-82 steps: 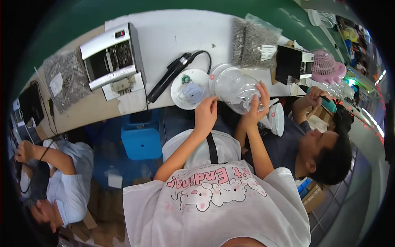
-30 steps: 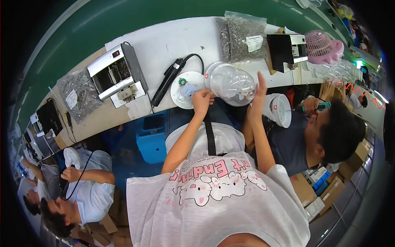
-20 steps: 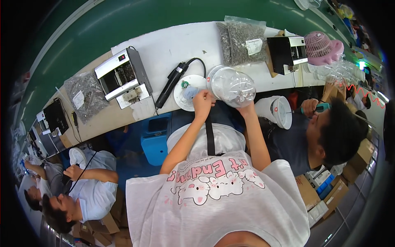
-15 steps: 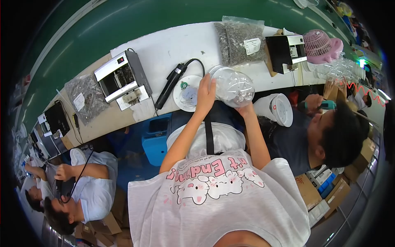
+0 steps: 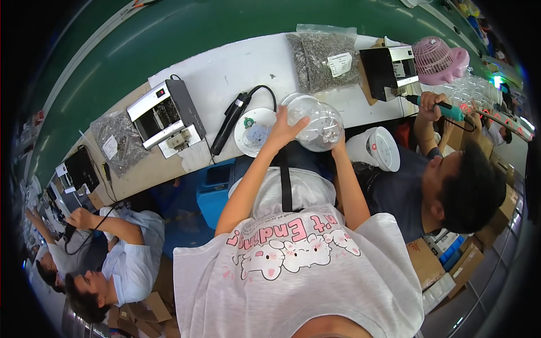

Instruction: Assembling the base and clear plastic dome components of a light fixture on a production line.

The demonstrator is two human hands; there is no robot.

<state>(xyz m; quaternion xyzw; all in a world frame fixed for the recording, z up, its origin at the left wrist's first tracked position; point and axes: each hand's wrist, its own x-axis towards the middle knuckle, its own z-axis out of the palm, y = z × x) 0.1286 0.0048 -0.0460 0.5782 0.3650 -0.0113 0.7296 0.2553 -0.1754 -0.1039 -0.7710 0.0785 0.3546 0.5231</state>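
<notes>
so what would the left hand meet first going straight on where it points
The left hand would likely meet the clear, rounded plastic container it seems to touch, though depth is unclear.

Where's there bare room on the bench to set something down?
Beyond the black corded tool, the white benchtop is mostly bare between the left silver machine and the bag of parts. It's crowded nearer you, where tool, white disc, clear container, left hand and right hand bunch.

The clear rounded plastic jar and black cylindrical tool obstruct the near edge; the white table beyond lies free.
</notes>
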